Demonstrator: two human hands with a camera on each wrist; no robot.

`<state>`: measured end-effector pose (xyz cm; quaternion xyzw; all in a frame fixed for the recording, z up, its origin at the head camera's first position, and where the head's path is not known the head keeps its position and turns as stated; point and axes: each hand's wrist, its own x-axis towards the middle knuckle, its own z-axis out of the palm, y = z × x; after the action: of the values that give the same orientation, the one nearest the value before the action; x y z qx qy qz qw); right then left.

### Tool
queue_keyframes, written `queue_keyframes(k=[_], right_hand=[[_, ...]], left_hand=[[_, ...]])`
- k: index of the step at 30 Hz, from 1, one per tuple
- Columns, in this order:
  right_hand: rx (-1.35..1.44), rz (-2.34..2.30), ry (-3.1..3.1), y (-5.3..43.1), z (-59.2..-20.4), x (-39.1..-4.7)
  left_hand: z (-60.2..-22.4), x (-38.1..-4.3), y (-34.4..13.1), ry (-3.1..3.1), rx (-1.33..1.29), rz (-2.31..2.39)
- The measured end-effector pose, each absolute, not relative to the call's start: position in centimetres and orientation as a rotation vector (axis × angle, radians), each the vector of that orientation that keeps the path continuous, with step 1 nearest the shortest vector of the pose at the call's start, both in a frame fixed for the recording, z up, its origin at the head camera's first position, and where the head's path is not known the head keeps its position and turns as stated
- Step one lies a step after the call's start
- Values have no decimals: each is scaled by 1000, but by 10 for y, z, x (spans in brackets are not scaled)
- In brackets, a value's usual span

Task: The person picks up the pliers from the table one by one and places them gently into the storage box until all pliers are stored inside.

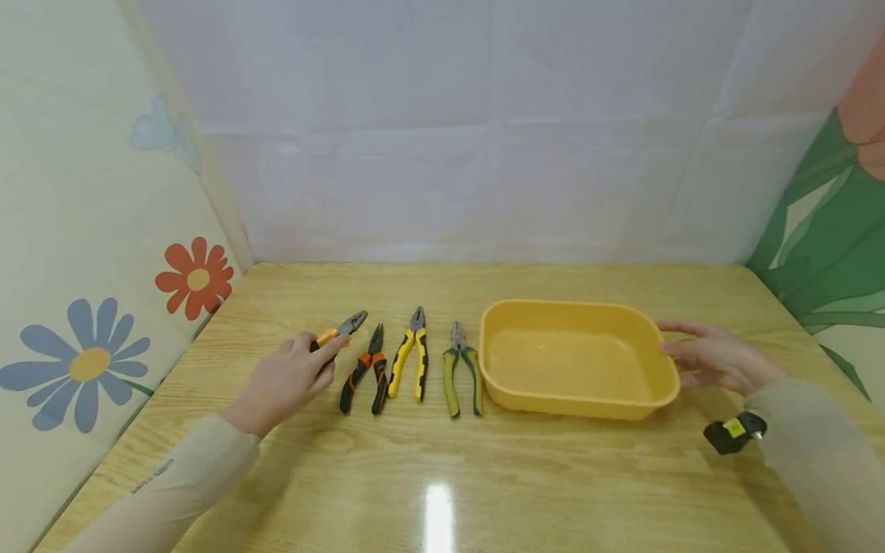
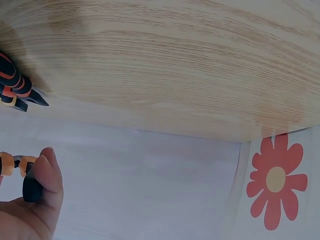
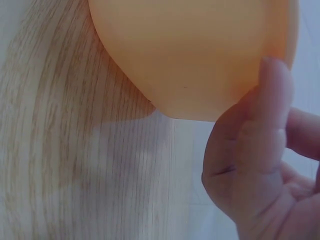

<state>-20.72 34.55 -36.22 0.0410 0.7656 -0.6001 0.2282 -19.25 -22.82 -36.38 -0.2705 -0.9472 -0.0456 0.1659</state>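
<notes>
Pliers (image 1: 351, 323), orange-handled metal, my left hand (image 1: 286, 378) is gripping; my unclenched right hand (image 1: 717, 358) is touching an oblong yellow plastic tray (image 1: 573, 361).

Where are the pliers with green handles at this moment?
In the head view, the green-handled pliers lie near the middle of the wooden table, just left of the yellow tray and right of the yellow-and-black pliers.

There are four pliers (image 1: 374, 348), one yellow tub (image 1: 578, 359), two hands (image 1: 286, 376), one blue flower (image 1: 89, 364) and one red flower (image 1: 198, 278).
</notes>
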Motion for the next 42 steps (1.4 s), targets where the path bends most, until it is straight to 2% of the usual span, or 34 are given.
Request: queue_keyframes(k=[42], right_hand=[[115,-1657,2097,345,-361,-208]], left_hand=[[-365,-193,-191,-2558,-1029,-79]])
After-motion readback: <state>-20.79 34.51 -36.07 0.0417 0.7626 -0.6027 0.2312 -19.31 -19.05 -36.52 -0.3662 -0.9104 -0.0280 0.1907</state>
